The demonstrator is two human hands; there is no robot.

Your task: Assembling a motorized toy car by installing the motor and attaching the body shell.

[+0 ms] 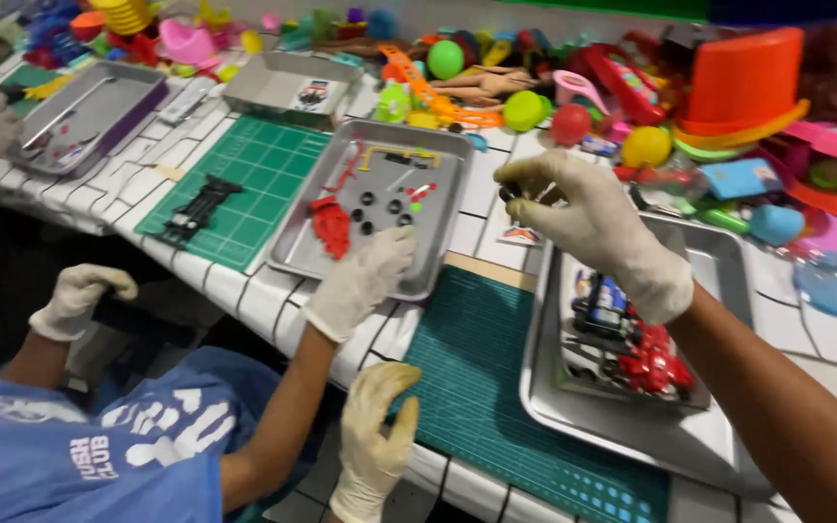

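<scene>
The right hand pinches a small black part above the right tray. The left hand hangs loosely open, empty, at the tray's left, over the mat edge.

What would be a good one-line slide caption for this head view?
Gloved right hand pinches a small dark part above a metal tray; gloved left hand rests at the table edge.
</scene>
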